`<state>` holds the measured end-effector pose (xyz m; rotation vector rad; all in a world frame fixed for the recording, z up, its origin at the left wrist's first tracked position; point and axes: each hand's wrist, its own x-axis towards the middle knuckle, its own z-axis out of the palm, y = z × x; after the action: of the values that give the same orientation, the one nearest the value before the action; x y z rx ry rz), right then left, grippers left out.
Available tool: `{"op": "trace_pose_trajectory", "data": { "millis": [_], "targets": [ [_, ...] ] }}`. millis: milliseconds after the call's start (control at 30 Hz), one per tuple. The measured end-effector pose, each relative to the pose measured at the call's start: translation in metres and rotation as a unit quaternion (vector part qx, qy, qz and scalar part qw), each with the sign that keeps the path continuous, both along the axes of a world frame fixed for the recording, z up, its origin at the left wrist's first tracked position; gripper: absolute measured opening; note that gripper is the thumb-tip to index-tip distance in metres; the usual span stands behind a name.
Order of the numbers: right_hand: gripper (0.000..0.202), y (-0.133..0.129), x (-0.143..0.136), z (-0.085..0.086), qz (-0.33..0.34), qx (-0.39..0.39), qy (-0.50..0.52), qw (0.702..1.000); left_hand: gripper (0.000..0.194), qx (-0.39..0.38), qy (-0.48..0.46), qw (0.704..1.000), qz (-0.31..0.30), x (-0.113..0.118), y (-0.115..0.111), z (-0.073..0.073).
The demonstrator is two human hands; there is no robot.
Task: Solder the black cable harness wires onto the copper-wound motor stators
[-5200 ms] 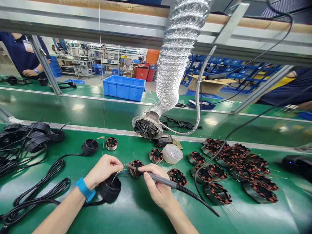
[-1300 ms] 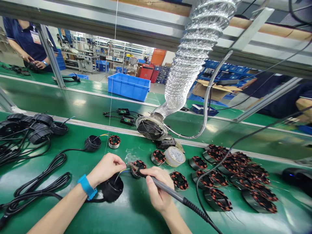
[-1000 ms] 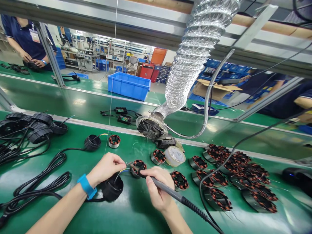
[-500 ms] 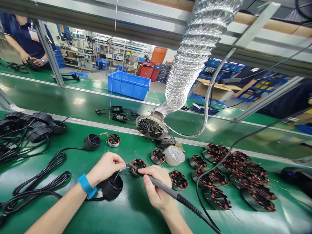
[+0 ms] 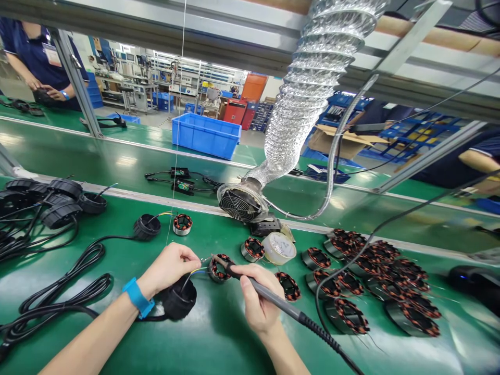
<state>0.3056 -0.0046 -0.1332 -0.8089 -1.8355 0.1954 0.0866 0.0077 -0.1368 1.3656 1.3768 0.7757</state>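
Observation:
My right hand [image 5: 260, 297] grips a soldering iron [image 5: 273, 298], its tip pointing left over a copper-wound motor stator [image 5: 220, 269]. Closed in a pinch, my left hand [image 5: 175, 265] holds thin wires [image 5: 199, 270] that run between the stator and a black round housing [image 5: 179, 301]. The housing sits below my left fingers, a black cable leading off to the left. Iron tip and wire ends lie close together; whether they touch I cannot tell. Behind, another housing [image 5: 147, 227] is linked by coloured wires to a second stator [image 5: 182, 224].
A fume fan [image 5: 240, 203] on a silver duct hangs beyond my hands. Many stators [image 5: 390, 271] and a tape roll [image 5: 279, 249] stand to the right. Black housings [image 5: 62, 200] and coiled cables [image 5: 70, 297] cover the left. A co-worker [image 5: 47, 62] works across the bench.
My right hand has drawn the soldering iron slightly to the right and up, away from my left fingers. My left hand stays nearly still. On the far belt, the small circuit boards have shifted left.

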Motion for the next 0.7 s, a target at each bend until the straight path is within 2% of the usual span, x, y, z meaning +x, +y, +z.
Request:
{"op": "trace_pose_trajectory", "data": {
  "millis": [700],
  "targets": [
    [0.020,0.0017,-0.0012,-0.0009,-0.022,0.000,0.007,1.000,0.030,-0.002,-0.003,1.000,-0.002,0.0001,0.0009,-0.0008]
  ]
}}
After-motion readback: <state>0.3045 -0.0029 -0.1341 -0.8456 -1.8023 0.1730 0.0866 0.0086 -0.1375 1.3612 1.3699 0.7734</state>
